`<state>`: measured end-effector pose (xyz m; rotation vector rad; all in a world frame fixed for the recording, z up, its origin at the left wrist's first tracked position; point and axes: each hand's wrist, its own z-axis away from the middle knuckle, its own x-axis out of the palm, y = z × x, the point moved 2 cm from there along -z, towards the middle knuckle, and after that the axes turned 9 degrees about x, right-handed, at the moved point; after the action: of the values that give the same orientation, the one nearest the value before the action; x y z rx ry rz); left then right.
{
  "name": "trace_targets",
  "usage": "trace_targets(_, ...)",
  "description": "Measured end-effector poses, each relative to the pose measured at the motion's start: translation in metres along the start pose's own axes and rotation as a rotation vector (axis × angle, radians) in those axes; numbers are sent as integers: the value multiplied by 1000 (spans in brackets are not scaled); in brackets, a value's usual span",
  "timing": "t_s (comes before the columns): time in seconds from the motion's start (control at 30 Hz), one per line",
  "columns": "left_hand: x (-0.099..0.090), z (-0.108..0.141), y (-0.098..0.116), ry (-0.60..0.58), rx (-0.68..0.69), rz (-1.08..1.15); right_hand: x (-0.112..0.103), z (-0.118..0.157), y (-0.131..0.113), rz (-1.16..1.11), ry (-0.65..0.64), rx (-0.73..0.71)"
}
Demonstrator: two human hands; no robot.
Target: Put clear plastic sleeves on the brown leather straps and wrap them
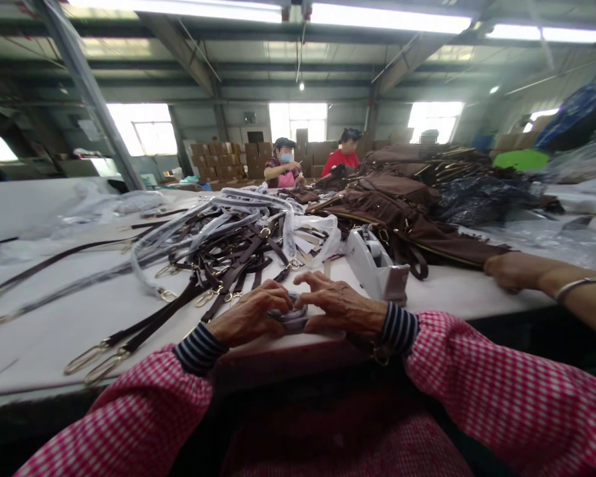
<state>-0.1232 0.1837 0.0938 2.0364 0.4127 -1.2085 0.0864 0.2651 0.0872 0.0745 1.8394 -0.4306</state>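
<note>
At the table's near edge, my left hand [256, 313] and my right hand [335, 303] close from both sides around a small coiled strap in a clear plastic sleeve [294, 322]. A bit of gold metal shows between my fingers, and the rest of the bundle is partly hidden. Just beyond my hands lies a heap of dark brown straps [238, 262] with gold clasps. Several straps in plastic sleeves [213, 222] lie over it. A grey tape dispenser [375, 265] stands to the right of my right hand.
Brown bags with gold zippers [402, 205] are piled at the right. Another person's hand [511, 271] touches the pile's near edge. Loose straps [94, 358] with gold clasps spread left over the white table [44, 338]. Two people [282, 173] sit across the table.
</note>
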Motion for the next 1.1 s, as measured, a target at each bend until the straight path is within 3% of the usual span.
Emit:
trace_targets(0.13,-11,4,-9,-99,-41,9,-6,-8,3,89,-120,-25)
trace_targets(0.23,-14,1,1,-138,-70,-114,-4,-19,1,38,-134,-25)
trace_targets(0.4,4,-8,27,-48,-181,-362,0,-31,0,-53,-126,-25)
trace_targets(0.53,15,-9,24,15,-172,-247,-2,-30,5,-76,-115,12)
trace_targets(0.77,3,5,10,-4,-138,-103,-14,-8,17,-219,-230,213)
trace_targets(0.97,5,8,9,-5,-141,-83,-19,11,15,-331,-35,254)
trace_targets(1.1,4,7,9,10,-140,-70,-6,9,2,-229,-37,180)
